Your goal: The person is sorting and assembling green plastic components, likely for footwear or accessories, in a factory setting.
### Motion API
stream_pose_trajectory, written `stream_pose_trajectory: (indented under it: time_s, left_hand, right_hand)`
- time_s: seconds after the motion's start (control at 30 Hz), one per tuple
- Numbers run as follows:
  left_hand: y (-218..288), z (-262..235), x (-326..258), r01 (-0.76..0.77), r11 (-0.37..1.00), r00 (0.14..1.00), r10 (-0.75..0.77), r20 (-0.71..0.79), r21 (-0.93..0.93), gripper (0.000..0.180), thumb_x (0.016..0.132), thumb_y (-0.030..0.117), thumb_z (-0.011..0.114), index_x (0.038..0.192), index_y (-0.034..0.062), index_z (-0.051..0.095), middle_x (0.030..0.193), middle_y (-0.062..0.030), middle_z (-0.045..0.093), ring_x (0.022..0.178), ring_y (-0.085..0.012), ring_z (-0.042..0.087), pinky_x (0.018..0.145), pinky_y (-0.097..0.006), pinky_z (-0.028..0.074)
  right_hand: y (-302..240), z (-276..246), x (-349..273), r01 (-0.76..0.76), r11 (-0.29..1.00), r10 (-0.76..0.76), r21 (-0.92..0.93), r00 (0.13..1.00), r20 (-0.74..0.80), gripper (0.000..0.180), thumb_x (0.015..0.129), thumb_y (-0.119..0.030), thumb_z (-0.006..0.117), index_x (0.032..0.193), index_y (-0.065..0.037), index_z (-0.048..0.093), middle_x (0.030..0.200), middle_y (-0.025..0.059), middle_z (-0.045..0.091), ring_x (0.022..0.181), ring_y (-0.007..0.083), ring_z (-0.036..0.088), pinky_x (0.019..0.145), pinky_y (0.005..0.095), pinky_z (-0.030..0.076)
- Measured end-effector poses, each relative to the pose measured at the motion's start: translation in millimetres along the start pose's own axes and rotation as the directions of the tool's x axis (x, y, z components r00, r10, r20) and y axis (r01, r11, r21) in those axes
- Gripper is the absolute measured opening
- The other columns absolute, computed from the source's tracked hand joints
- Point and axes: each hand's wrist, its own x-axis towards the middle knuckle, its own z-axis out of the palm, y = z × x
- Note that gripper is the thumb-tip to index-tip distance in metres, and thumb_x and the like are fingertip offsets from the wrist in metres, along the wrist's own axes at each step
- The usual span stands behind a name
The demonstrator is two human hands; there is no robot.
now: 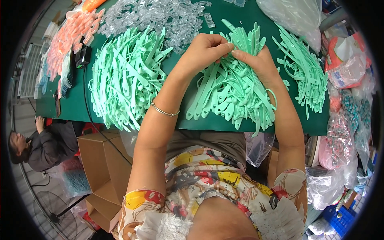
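Note:
At the middle of the green table, my right hand (259, 66) is closed round a bunch of mint-green plastic straps (249, 42), their ridged ends fanning up beyond the fingers. My left hand (208, 48) meets it thumb to thumb, its fingers pinched together at the bunch's left edge. Whatever is between those fingertips is hidden. Beneath both hands lies a heap of the same straps (236, 100), with rounded ends towards me. A larger strap pile (126, 76) rests left of my left forearm, and a smaller strap pile (306, 72) is right of my right hand.
Clear plastic pieces (160, 20) spread across the far side. Orange-pink pieces (74, 34) and a small black box (83, 57) with a cable lie at the left. Plastic bags (344, 132) crowd the right edge. A cardboard box (104, 160) and a seated person (48, 144) are lower left.

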Motion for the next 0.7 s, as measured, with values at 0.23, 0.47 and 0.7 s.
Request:
stream_pose_trajectory:
  time_s: [0.23,0.47,0.7]
  left_hand:
    - [-2,3,2,0.046,0.999,0.998,-0.045,0.032,-0.022,0.023,0.083,0.024,0.062,0.073,0.0033,0.063,0.064,0.0035,0.051,0.058,-0.0045,0.042,0.051,-0.02,0.03]
    - [-6,4,2,-0.038,0.977,0.989,0.007,-0.147,-0.21,0.02,0.081,0.021,0.061,0.07,0.0038,0.062,0.063,0.0032,0.05,0.057,-0.0039,0.039,0.051,-0.02,0.027]
    - [-13,-6,1,0.039,0.992,0.995,-0.049,-0.086,-0.122,0.021,0.082,0.023,0.062,0.073,0.004,0.062,0.065,0.0033,0.052,0.059,-0.0035,0.042,0.052,-0.019,0.029]
  right_hand:
    - [1,6,-1,0.05,0.963,-0.067,-0.266,0.996,-0.055,0.028,0.071,-0.018,0.075,0.091,0.0,0.065,0.082,0.0038,0.064,0.074,0.0107,0.059,0.071,0.0257,0.047]
    - [5,0,0,0.034,0.978,-0.056,-0.207,0.993,-0.103,0.029,0.071,-0.022,0.074,0.087,0.0,0.065,0.078,0.0038,0.063,0.07,0.0097,0.057,0.067,0.0241,0.045]
    - [2,-1,3,-0.072,0.993,0.065,-0.094,0.995,-0.078,0.025,0.078,-0.02,0.068,0.093,0.0,0.063,0.076,0.0023,0.058,0.068,0.0099,0.053,0.065,0.0247,0.043]
